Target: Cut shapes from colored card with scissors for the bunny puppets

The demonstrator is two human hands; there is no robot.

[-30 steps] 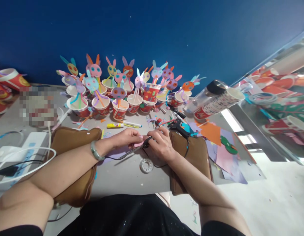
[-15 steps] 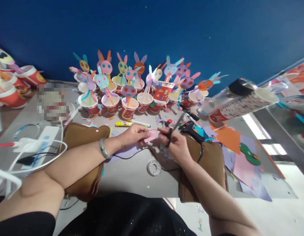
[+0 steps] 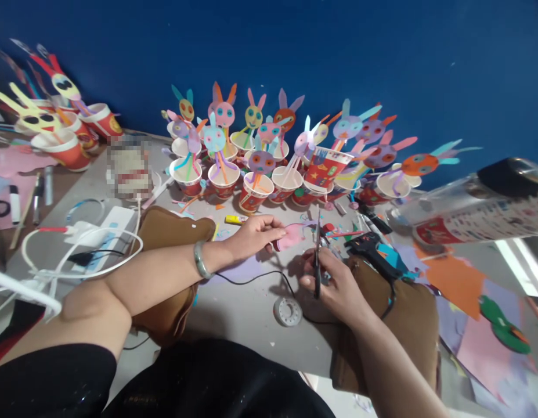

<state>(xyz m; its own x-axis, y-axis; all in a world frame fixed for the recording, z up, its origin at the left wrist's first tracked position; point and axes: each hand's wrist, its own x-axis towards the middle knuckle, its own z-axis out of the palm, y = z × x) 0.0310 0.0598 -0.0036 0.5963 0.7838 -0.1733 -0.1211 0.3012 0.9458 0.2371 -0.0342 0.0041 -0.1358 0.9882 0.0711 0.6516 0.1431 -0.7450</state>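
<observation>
Between the thumb and fingers of my left hand (image 3: 256, 237) is a piece of pink paper (image 3: 291, 237), held above the grey table. My right hand (image 3: 334, 280) is closed round the handles of a pair of scissors (image 3: 318, 247), whose blades point up and away from me. A gap separates the scissors from the pink paper, which lies to their left. Under my left wrist is a sheet of purple paper (image 3: 245, 270). A roll of tape (image 3: 288, 312) lies on the table just below the hands.
Several paper cups (image 3: 224, 181) with paper rabbit heads stand along the blue wall. A black glue gun (image 3: 373, 255) lies right of the scissors, its cable crossing the table. Brown cushions (image 3: 173, 223) lie under both arms. Orange paper (image 3: 455, 278) is at right, a white power strip (image 3: 107, 238) at left.
My right hand with the scissors has moved down and away from the pink paper, which it was close to before. The whole view has shifted toward the left.
</observation>
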